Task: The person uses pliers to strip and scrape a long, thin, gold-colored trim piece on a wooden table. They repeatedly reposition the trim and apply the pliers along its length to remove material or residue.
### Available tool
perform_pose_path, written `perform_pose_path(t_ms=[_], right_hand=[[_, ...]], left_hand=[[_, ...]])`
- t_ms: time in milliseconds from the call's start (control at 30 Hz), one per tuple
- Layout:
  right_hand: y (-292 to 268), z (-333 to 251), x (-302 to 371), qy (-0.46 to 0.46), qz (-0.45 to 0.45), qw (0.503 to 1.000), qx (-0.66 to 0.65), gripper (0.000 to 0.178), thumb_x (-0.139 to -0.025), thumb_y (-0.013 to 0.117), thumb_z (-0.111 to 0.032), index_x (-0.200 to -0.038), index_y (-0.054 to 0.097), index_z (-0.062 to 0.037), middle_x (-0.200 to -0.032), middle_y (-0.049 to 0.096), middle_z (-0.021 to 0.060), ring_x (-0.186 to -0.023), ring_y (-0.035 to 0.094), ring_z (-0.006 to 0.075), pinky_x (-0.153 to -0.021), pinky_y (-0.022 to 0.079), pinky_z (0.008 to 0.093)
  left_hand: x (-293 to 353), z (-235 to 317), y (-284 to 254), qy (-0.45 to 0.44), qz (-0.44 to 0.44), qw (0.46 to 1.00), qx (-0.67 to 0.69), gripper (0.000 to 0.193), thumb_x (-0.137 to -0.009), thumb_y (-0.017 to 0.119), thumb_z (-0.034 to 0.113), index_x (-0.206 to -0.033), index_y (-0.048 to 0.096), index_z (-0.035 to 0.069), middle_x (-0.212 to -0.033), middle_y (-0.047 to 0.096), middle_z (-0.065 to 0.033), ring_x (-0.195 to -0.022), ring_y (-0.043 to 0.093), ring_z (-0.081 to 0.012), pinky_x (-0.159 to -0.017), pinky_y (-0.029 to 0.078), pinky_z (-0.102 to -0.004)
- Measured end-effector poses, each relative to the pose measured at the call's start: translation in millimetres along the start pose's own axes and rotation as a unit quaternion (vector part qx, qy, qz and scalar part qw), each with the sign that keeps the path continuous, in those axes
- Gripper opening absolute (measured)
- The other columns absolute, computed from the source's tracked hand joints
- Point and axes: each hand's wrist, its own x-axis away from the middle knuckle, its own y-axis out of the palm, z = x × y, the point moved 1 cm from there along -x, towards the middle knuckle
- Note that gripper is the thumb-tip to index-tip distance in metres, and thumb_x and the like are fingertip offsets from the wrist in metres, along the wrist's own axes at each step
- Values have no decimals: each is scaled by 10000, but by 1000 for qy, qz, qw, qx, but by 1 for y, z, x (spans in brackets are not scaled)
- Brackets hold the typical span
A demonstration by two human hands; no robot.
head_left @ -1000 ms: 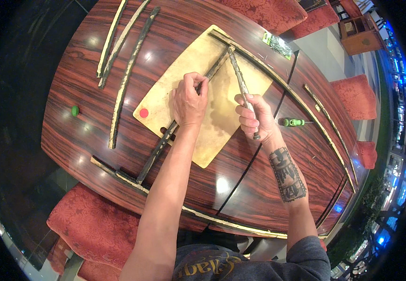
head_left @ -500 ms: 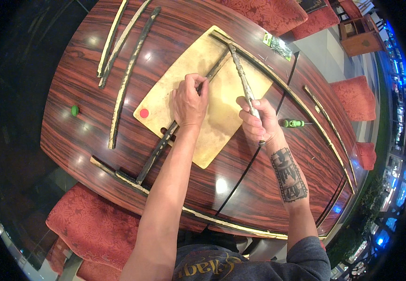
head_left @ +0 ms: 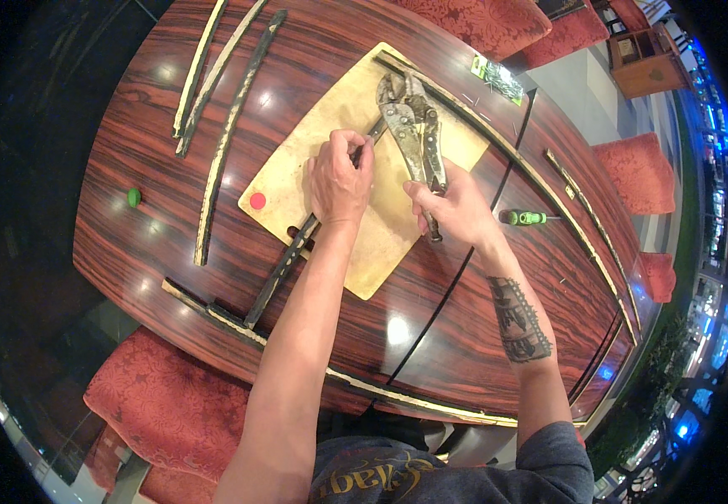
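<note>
A pale wooden board (head_left: pixel 381 235) with a red dot lies on the dark red wooden table (head_left: pixel 146 151). Across the board runs a long dark strip (head_left: pixel 284 265). My left hand (head_left: pixel 339 181) presses down on this strip and pinches it near its upper end. My right hand (head_left: pixel 456 206) grips the handles of grey locking pliers (head_left: pixel 414 126), whose jaws point away from me, near the strip's far end by the board's top corner. Whether the jaws bite the strip I cannot tell.
Three more long strips (head_left: pixel 225 126) lie at the table's far left, others along the near edge (head_left: pixel 213 311) and right rim (head_left: pixel 582 210). A green-handled screwdriver (head_left: pixel 525 218) lies right of my right hand. A small green cap (head_left: pixel 133 197) sits at left. Red chairs (head_left: pixel 162 403) surround the table.
My right hand has lifted the pliers and swung them up toward the board's top corner. My left hand has stayed on the strip.
</note>
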Motion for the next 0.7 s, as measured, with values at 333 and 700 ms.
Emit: perform_pose_path(t_ms=[333, 700], right_hand=[[1, 11, -9, -39, 74, 962, 261, 397, -920, 712, -300, -1056, 550, 35, -697, 646, 243, -632, 681, 373, -590, 511, 446], [3, 8, -14, -72, 111, 962, 240, 372, -908, 741, -262, -1056, 550, 20, -717, 665, 233, -657, 695, 362, -595, 518, 431]], left_hand=[[0, -3, 1, -2, -1, 1000, 11, 216, -885, 746, 219, -972, 568, 134, -852, 696, -5, -801, 664, -223, -743, 451, -399], [0, -1, -1, 5, -4, 1000, 15, 200, -904, 726, 229, -968, 556, 145, -858, 690, 6, -814, 658, -217, -746, 437, -392]])
